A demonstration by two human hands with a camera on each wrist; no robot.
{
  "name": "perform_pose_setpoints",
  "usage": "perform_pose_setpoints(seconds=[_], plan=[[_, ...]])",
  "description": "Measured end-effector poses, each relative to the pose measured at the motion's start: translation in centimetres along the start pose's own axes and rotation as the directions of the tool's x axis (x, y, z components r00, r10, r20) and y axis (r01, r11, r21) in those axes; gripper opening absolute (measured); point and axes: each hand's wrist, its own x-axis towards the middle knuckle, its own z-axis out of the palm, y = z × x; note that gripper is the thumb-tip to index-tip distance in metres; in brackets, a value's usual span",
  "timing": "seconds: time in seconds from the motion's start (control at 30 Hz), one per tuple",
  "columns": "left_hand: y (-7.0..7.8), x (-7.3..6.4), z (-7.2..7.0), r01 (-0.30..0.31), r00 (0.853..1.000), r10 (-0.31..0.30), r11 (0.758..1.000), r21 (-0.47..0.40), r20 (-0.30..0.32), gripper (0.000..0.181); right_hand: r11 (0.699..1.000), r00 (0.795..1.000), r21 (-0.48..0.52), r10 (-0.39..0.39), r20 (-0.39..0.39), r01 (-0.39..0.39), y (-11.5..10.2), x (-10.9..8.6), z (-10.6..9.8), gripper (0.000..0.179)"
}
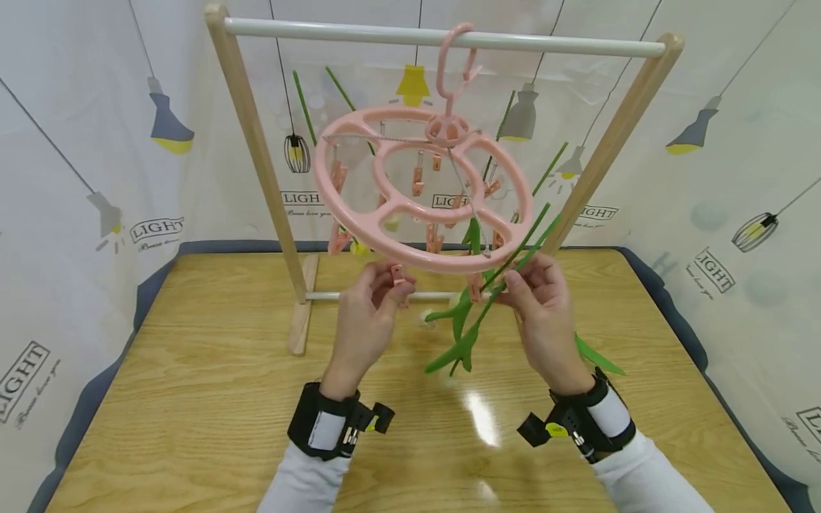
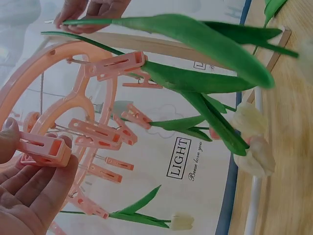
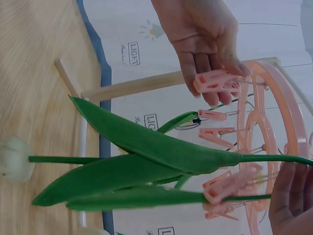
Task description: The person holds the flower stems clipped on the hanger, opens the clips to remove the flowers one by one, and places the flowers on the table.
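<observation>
My left hand [image 1: 362, 320] pinches a pink clothespin [image 2: 46, 149] that hangs from the near rim of a round pink drying hanger [image 1: 410, 256]. Between my right hand's [image 1: 545, 324] thumb and fingers is the green stem [image 3: 271, 158] of an artificial tulip. Its broad leaves [image 3: 156, 144] and white bloom [image 3: 16, 159] point down toward the table. Close beside it, another clothespin [image 2: 115, 66] overlaps a second tulip's stem in the left wrist view. Several more clothespins hang around the hanger, some with tulips, such as a white one [image 2: 182, 221].
The hanger's hook [image 1: 442, 64] loops over the white top bar [image 1: 333, 30] of a rack with wooden posts [image 1: 256, 142]. A lower white bar [image 1: 323, 296] runs near the wooden table [image 1: 212, 399]. A lamp-printed cloth [image 1: 224, 178] stands behind and at the sides.
</observation>
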Motion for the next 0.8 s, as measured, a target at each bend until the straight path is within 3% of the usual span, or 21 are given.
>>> perform_pose_setpoints(seconds=[0.13, 0.5, 0.63, 0.8], plan=[[-0.1, 0.0, -0.5, 0.006, 1.000, -0.006, 1.000, 0.002, -0.005, 0.033, 0.998, 0.999, -0.061, -0.034, -0.016, 0.033, -0.5, 0.3, -0.7, 0.020], [-0.1, 0.0, -1.6, 0.044, 0.999, -0.044, 0.999, 0.008, -0.021, 0.039, 0.986, 0.992, -0.110, -0.126, -0.011, 0.124, -2.7, 1.6, -2.6, 0.021], [-0.5, 0.0, -1.9, 0.044, 0.999, -0.043, 0.999, 0.013, -0.032, 0.038, 0.978, 0.987, -0.153, -0.154, -0.050, 0.145, -3.4, 2.2, -3.7, 0.021], [-0.5, 0.0, -2.1, 0.042, 0.998, -0.042, 0.999, -0.004, -0.047, 0.036, 0.979, 0.981, -0.133, -0.168, -0.095, 0.155, -4.5, 2.7, -4.8, 0.023]])
